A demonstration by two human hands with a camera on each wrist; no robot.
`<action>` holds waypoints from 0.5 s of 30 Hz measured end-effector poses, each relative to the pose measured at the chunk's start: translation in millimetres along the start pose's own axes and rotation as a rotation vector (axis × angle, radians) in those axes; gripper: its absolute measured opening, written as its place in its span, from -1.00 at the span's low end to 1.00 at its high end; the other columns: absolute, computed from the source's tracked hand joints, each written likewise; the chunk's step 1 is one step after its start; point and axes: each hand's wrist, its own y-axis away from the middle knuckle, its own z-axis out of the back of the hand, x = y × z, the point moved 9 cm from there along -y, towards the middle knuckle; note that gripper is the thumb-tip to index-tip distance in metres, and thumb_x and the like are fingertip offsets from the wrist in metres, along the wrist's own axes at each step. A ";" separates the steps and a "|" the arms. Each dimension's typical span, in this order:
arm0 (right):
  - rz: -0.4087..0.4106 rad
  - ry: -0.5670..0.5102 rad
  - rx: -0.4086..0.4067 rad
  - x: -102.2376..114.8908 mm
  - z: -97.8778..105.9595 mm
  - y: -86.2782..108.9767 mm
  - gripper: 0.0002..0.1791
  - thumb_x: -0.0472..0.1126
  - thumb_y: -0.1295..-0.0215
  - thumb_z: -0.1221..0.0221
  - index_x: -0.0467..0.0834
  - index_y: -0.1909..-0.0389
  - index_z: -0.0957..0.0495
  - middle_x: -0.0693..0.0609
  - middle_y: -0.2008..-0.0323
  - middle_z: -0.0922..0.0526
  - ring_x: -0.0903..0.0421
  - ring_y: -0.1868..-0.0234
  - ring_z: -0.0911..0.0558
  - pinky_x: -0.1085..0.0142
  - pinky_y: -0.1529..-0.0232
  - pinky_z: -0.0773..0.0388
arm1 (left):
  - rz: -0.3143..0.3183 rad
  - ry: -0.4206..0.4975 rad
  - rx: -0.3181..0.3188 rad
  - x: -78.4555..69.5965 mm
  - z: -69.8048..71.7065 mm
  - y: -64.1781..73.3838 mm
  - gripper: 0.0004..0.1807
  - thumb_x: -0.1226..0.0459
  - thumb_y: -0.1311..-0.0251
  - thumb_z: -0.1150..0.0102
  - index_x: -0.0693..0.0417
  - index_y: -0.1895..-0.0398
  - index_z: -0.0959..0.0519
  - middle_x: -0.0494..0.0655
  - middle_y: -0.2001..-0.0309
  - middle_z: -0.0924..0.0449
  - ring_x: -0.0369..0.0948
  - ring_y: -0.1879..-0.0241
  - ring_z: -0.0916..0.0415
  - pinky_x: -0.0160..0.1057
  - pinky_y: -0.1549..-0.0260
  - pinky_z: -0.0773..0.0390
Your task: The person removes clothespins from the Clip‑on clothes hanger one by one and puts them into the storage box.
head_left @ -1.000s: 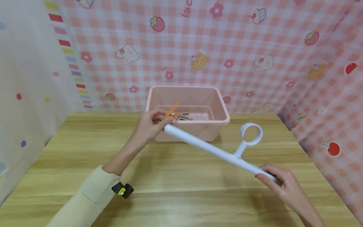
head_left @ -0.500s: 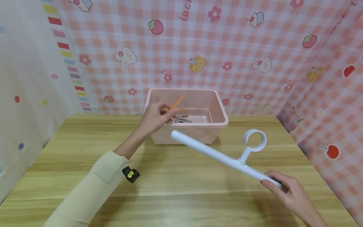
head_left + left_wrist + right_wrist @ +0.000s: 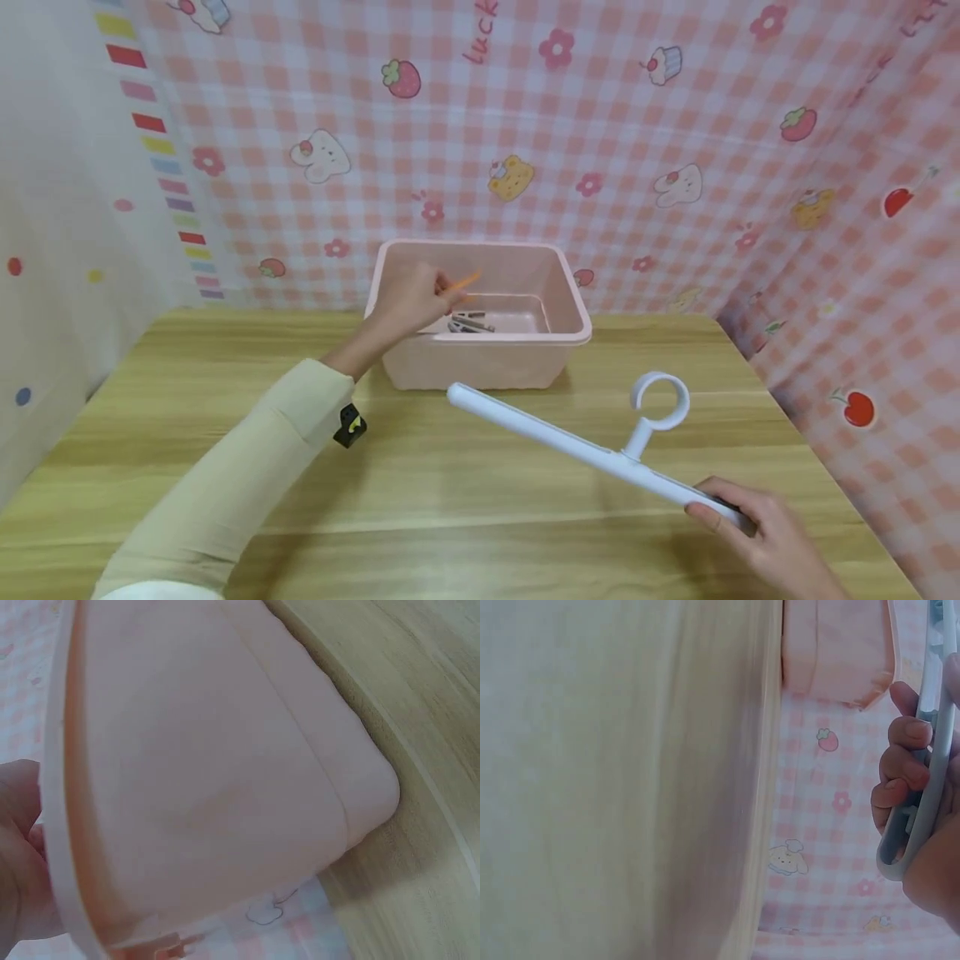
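Note:
In the head view my left hand (image 3: 414, 298) reaches over the pink bin (image 3: 480, 365) and pinches an orange clothes peg (image 3: 467, 282); my fingers hide most of it. Several grey pegs (image 3: 468, 323) lie on the bin's floor beneath. Seen from the left wrist, the hand (image 3: 22, 862) is mostly behind the bin's rim. My right hand (image 3: 765, 533) grips one end of a white folded clothes hanger (image 3: 555, 437), holding it slanted above the table with its round hook (image 3: 667, 402) upward. In the right wrist view curled fingers (image 3: 904, 776) wrap the hanger's end.
The bin stands at the back of a wooden table (image 3: 405, 533), near a pink checked cloth wall (image 3: 450, 125). More printed cloth hangs along the left and right sides. A black strap piece (image 3: 349, 427) sits at my left sleeve cuff.
My left hand has moved away from the hanger's upper end and farther over the bin, carrying the orange peg. The hanger, still in my right hand, sits lower in the view.

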 end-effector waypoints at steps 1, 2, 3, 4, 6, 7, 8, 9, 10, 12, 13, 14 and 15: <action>0.000 0.006 0.007 1.0 -1.5 0.9 -0.70 -0.40 -0.20 -0.33 0.13 0.32 -0.62 0.37 0.58 -0.41 0.47 0.58 -0.32 0.49 0.57 -0.22 | 0.010 -0.046 0.005 1.5 -1.5 -1.7 -0.67 0.12 -0.34 -0.25 0.20 0.40 -0.74 -0.14 0.67 -0.57 -0.36 0.75 -0.18 -0.42 0.74 -0.15; 0.001 0.010 0.011 2.0 -2.7 1.7 -0.71 -0.39 -0.20 -0.33 0.13 0.33 -0.62 0.37 0.57 -0.41 0.47 0.57 -0.32 0.49 0.57 -0.22 | 0.017 -0.080 0.008 2.8 -2.7 -2.9 -0.65 0.11 -0.35 -0.23 0.20 0.44 -0.73 -0.16 0.70 -0.50 -0.36 0.75 -0.16 -0.42 0.74 -0.13; 0.004 0.011 0.015 3.1 -3.9 2.4 -0.70 -0.39 -0.19 -0.34 0.13 0.33 -0.62 0.38 0.57 -0.41 0.47 0.57 -0.32 0.50 0.57 -0.22 | 0.026 -0.105 0.008 3.8 -3.2 -3.4 -0.64 0.10 -0.36 -0.22 0.20 0.47 -0.71 -0.15 0.70 -0.46 -0.35 0.74 -0.16 -0.41 0.73 -0.13; 0.006 0.004 0.022 3.7 -5.1 3.0 -0.70 -0.39 -0.19 -0.34 0.13 0.33 -0.61 0.38 0.57 -0.41 0.48 0.58 -0.31 0.51 0.58 -0.22 | 0.036 -0.124 0.003 5.1 -3.2 -3.7 -0.64 0.10 -0.36 -0.22 0.20 0.45 -0.70 -0.15 0.67 -0.46 -0.33 0.72 -0.20 -0.41 0.71 -0.17; 0.014 -0.001 0.027 5.1 -6.5 3.7 -0.70 -0.39 -0.18 -0.34 0.14 0.33 -0.61 0.39 0.58 -0.40 0.49 0.59 -0.29 0.53 0.59 -0.22 | 0.036 -0.157 -0.029 6.3 0.7 -3.1 -0.64 0.09 -0.37 -0.21 0.24 0.40 -0.68 -0.06 0.58 -0.54 -0.28 0.64 -0.32 -0.38 0.63 -0.30; 0.021 -0.001 0.029 5.7 -7.0 3.8 -0.69 -0.39 -0.18 -0.35 0.15 0.34 -0.60 0.40 0.58 -0.39 0.50 0.59 -0.27 0.54 0.59 -0.22 | 0.033 -0.158 -0.050 6.2 4.4 -1.6 -0.64 0.09 -0.37 -0.20 0.25 0.34 -0.68 0.00 0.52 -0.60 -0.24 0.59 -0.41 -0.35 0.58 -0.40; 0.024 -0.003 0.031 6.1 -7.3 3.7 -0.69 -0.39 -0.17 -0.35 0.15 0.33 -0.60 0.40 0.59 -0.38 0.51 0.60 -0.26 0.55 0.60 -0.22 | 0.025 -0.146 -0.081 5.3 9.5 0.4 -0.65 0.09 -0.36 -0.21 0.26 0.29 -0.68 0.05 0.45 -0.65 -0.19 0.53 -0.50 -0.30 0.51 -0.50; 0.028 -0.006 0.033 6.5 -7.5 3.4 -0.69 -0.39 -0.17 -0.35 0.15 0.33 -0.60 0.41 0.59 -0.37 0.51 0.60 -0.25 0.56 0.60 -0.23 | 0.015 -0.131 -0.109 3.7 15.0 3.0 -0.65 0.09 -0.36 -0.21 0.26 0.24 -0.68 0.09 0.36 -0.70 -0.14 0.44 -0.58 -0.25 0.42 -0.58; 0.030 -0.005 0.033 6.9 -7.4 3.0 -0.69 -0.39 -0.17 -0.35 0.15 0.33 -0.60 0.41 0.59 -0.36 0.51 0.60 -0.25 0.56 0.60 -0.23 | -0.005 -0.121 -0.141 1.0 21.1 6.4 -0.65 0.09 -0.37 -0.20 0.25 0.20 -0.68 0.11 0.28 -0.73 -0.10 0.36 -0.64 -0.20 0.32 -0.63; 0.030 0.002 0.039 7.6 -7.2 2.3 -0.69 -0.38 -0.18 -0.35 0.15 0.33 -0.60 0.42 0.60 -0.35 0.51 0.60 -0.25 0.56 0.60 -0.22 | -0.047 -0.077 -0.191 -6.3 32.5 15.0 -0.66 0.09 -0.38 -0.19 0.22 0.14 -0.68 0.12 0.21 -0.75 -0.04 0.27 -0.69 -0.11 0.23 -0.68; 0.030 0.006 0.043 7.9 -7.1 1.7 -0.70 -0.37 -0.18 -0.35 0.16 0.33 -0.60 0.42 0.60 -0.34 0.51 0.60 -0.25 0.56 0.59 -0.22 | -0.067 -0.059 -0.213 -10.4 37.5 20.3 -0.67 0.09 -0.38 -0.19 0.20 0.12 -0.68 0.11 0.18 -0.74 -0.04 0.25 -0.70 -0.10 0.22 -0.69; 0.024 0.008 0.046 8.2 -6.9 1.1 -0.69 -0.36 -0.19 -0.35 0.17 0.33 -0.59 0.42 0.60 -0.34 0.51 0.60 -0.26 0.56 0.59 -0.23 | -0.087 -0.042 -0.232 -14.7 42.0 26.2 -0.67 0.09 -0.39 -0.19 0.18 0.09 -0.67 0.11 0.15 -0.74 -0.03 0.23 -0.70 -0.09 0.20 -0.69; 0.017 0.012 0.053 8.4 -6.6 0.0 -0.69 -0.35 -0.20 -0.35 0.18 0.33 -0.59 0.43 0.60 -0.35 0.50 0.59 -0.27 0.55 0.59 -0.23 | -0.118 -0.036 -0.254 -20.0 46.2 33.2 -0.67 0.09 -0.39 -0.19 0.17 0.05 -0.65 0.10 0.13 -0.72 -0.04 0.21 -0.70 -0.09 0.18 -0.69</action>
